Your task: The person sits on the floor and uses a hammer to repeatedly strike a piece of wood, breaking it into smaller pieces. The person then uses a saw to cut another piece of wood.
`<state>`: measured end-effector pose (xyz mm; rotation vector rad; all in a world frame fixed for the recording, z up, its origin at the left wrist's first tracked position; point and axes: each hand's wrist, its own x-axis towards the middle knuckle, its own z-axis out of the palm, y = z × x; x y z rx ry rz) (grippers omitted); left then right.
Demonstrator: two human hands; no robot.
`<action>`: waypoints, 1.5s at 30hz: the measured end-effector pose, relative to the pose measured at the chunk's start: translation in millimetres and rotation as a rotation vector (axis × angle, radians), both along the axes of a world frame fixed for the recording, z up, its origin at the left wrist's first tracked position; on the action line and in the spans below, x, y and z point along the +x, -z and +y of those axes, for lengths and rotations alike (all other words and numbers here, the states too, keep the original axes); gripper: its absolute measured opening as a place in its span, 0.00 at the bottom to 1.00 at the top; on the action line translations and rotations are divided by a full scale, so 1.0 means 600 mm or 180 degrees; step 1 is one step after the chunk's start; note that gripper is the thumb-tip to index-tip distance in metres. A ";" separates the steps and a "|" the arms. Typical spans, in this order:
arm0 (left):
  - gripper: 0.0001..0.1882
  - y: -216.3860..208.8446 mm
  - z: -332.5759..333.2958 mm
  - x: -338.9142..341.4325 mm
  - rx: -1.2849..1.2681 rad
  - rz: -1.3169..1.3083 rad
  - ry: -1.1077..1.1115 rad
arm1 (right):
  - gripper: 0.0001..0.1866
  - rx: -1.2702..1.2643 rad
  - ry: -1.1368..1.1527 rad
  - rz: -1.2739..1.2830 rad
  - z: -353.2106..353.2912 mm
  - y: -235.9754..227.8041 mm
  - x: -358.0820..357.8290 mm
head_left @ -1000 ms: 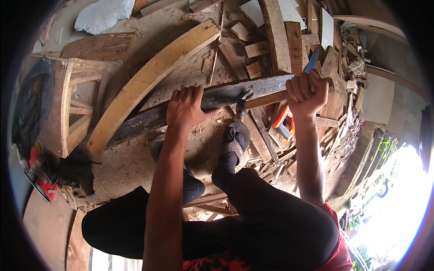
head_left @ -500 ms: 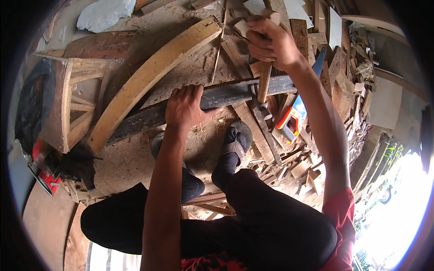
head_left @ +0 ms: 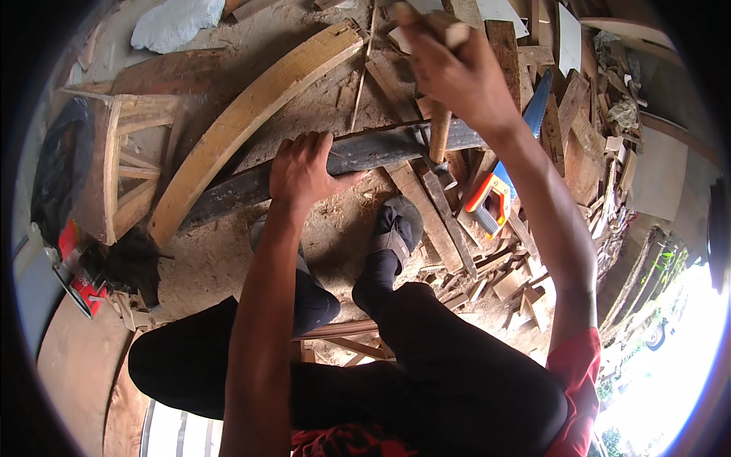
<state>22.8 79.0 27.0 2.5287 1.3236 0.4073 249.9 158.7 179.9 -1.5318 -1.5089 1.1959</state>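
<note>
A long dark wooden beam (head_left: pixel 373 148) lies across in front of my feet. My left hand (head_left: pixel 301 167) grips it near the middle, fingers curled over the far edge and thumb stretched right along the near side. At the upper right, my right hand (head_left: pixel 464 80), somewhat blurred, is closed round the wooden handle of a hammer (head_left: pixel 439 137). The handle's butt shows above the hand; its metal head hangs low, by the beam's right part. Whether the head touches the beam I cannot tell. A handsaw (head_left: pixel 495 199) with an orange grip and blue blade rests right of the hammer.
A curved wooden piece (head_left: pixel 251 114) lies beyond the beam. At left stands a wooden frame (head_left: pixel 114 167), with a red object (head_left: pixel 90 293) below it. Scrap wood (head_left: pixel 525 282) piles up at right. My shoes (head_left: pixel 396 228) are close to the beam's near side.
My right hand has moved slightly up and is now blurred, with the hammer still in it. My left hand keeps its grip on the beam; the whole view has shifted a little.
</note>
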 end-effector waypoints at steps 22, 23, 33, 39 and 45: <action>0.36 -0.026 0.039 0.080 -0.1283 0.0561 -0.1737 | 0.41 -0.0025 -0.1072 -0.0203 -0.001 0.004 -0.057; 0.35 -0.027 0.037 0.091 -0.1112 0.0777 -0.1848 | 0.44 0.0152 -0.0995 0.0049 -0.007 0.004 -0.045; 0.25 -0.001 0.022 0.085 -0.0834 0.0527 -0.2092 | 0.26 -0.0138 -0.0601 0.0457 -0.044 -0.015 -0.044; 0.31 -0.010 0.027 0.094 -0.1009 0.0530 -0.2142 | 0.20 0.0197 -0.0463 0.0473 -0.092 -0.030 -0.013; 0.34 -0.018 0.056 0.089 -0.1494 0.0977 -0.2055 | 0.30 0.0897 -0.0118 0.2466 -0.228 -0.035 0.145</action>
